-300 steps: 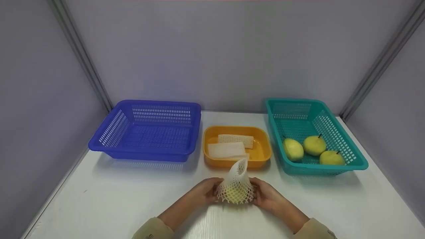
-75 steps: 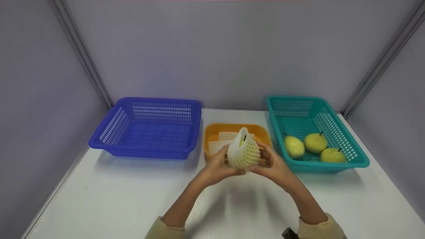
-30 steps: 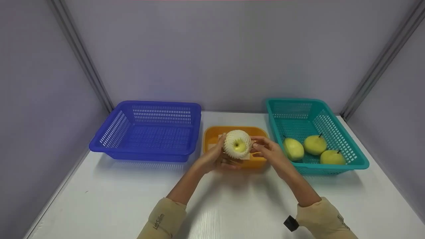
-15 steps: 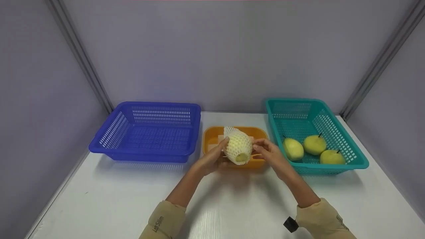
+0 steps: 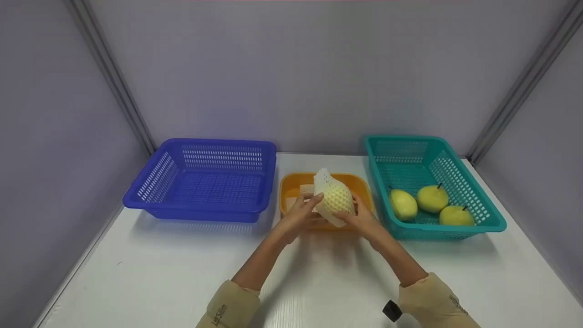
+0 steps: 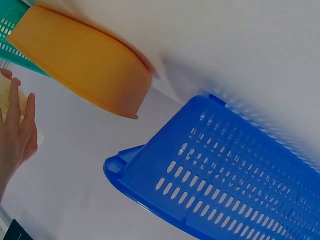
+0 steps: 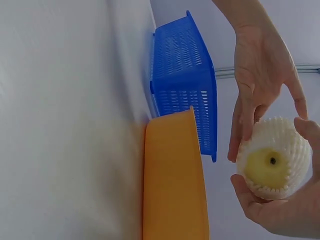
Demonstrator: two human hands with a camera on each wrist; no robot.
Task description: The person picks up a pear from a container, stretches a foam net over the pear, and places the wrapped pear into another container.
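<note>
A yellow pear (image 5: 339,199) in a white foam net sleeve (image 5: 322,180) is held in both hands above the orange box. The sleeve's loose end sticks up at the upper left. My right hand (image 5: 362,221) grips the pear from the right, thumb across its near side. From the left, my left hand (image 5: 295,219) lays its thumb on the net, fingers partly hidden behind. In the right wrist view, the pear's bare end (image 7: 264,169) with a dark spot shows through the net opening, between both hands. The left wrist view catches only the left hand (image 6: 17,135) and a bit of net.
The orange box (image 5: 288,182) holds flat foam nets (image 5: 306,188). To the left stands a blue basket (image 5: 196,210). A teal basket (image 5: 405,175) on the right holds three bare pears (image 5: 432,198). Walls enclose the white table (image 5: 182,269) at the back and sides.
Ten seconds ago the netted pear was low at the table's front; now it is raised over the orange box. Since half a second ago, it has turned and the right hand has closed around it.
</note>
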